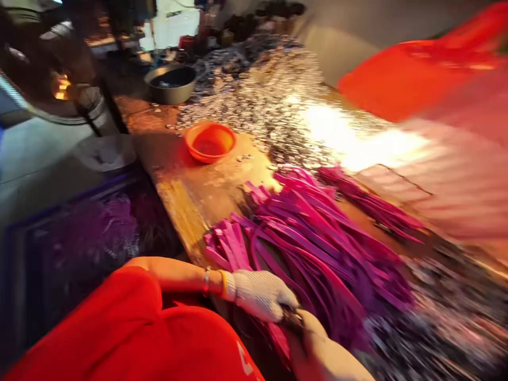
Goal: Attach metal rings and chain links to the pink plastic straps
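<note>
My left hand (264,293), in a knitted white glove with a yellow cuff, is closed at the front edge of the bench. Its fingertips pinch a small dark piece (292,318), too blurred to name. Right up against it is my right hand (317,341), pale and smeared, its fingers curled at the same piece. A pink strap (279,339) runs down just below the hands; whether it is joined to the piece I cannot tell. Behind the hands lies a thick bundle of magenta straps (313,238), fanned across the bench, with a shorter stack of pink straps (234,246) beside it.
An orange bowl (209,143) sits on the wooden bench (178,203). Behind it spreads a heap of small shiny pieces (262,90), near a dark basin (170,84). More small metallic pieces (428,323) lie at right. A blue-edged crate (75,238) stands lower left. A red shape (413,79) fills the upper right.
</note>
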